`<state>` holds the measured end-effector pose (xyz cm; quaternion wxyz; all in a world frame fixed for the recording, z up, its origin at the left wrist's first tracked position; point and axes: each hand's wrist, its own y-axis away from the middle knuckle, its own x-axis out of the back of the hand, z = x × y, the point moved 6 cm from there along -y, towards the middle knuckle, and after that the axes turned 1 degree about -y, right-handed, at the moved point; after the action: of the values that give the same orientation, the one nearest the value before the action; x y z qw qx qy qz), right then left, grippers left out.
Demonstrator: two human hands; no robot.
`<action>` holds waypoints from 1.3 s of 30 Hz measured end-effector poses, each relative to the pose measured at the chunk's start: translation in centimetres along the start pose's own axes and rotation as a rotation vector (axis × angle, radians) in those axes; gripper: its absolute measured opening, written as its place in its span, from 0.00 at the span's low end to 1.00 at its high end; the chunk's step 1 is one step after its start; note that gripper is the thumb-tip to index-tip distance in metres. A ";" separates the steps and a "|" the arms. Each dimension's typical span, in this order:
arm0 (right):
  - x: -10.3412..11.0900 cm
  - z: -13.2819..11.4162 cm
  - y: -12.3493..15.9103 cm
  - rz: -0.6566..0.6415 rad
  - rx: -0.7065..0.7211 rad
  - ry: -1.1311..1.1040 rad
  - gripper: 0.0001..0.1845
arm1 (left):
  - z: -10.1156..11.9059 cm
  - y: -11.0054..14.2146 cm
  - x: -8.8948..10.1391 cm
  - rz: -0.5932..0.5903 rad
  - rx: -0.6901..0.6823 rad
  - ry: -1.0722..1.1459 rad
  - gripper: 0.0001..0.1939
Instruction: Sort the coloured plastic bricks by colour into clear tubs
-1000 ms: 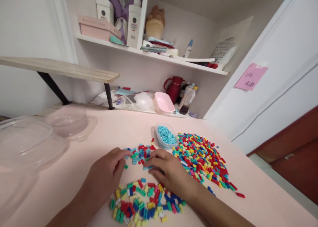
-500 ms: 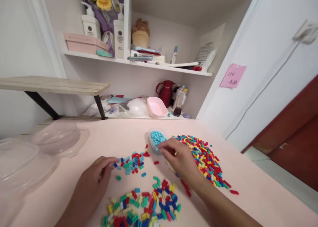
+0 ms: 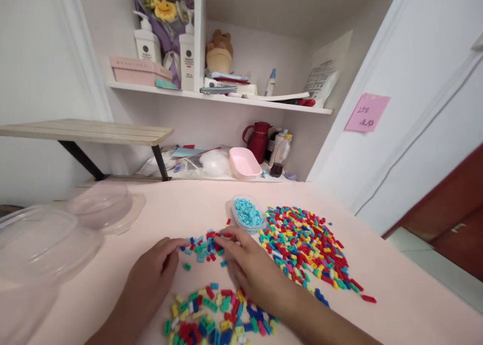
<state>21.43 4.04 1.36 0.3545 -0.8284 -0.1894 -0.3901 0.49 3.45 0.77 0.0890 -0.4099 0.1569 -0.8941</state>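
A small pile of mixed toy building bricks (image 3: 206, 248) lies between my hands. My left hand (image 3: 155, 272) rests at its left edge, fingers curled and thumb against index finger beside a blue brick; whether anything is pinched is hidden. Over the pile's right side reaches my right hand (image 3: 253, 268), its fingers apart and the tips touching the bricks, with no brick visible in its grasp. Just beyond it stands a clear plastic container (image 3: 260, 228) holding light blue bricks (image 3: 247, 211).
A large heap of mixed bricks (image 3: 305, 244) spreads to the right. Another group of bricks (image 3: 211, 317) lies in front, near my forearms. Clear empty containers (image 3: 37, 244) stand at left. A pink tray (image 3: 245, 163) and a red jug (image 3: 258, 141) are at the back.
My right hand went from the small pile to the light blue bricks' container, then came back to the pile. My left hand stayed by the pile. The camera view shifted.
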 end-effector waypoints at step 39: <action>-0.6 2.0 0.2 -0.039 -0.183 0.160 0.28 | 0.7 0.5 -1.0 -0.055 -0.033 0.037 0.15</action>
<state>22.15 5.36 -0.08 0.2838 -0.8196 -0.1399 -0.4776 1.68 3.17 0.28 0.0546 -0.3989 0.1617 -0.9009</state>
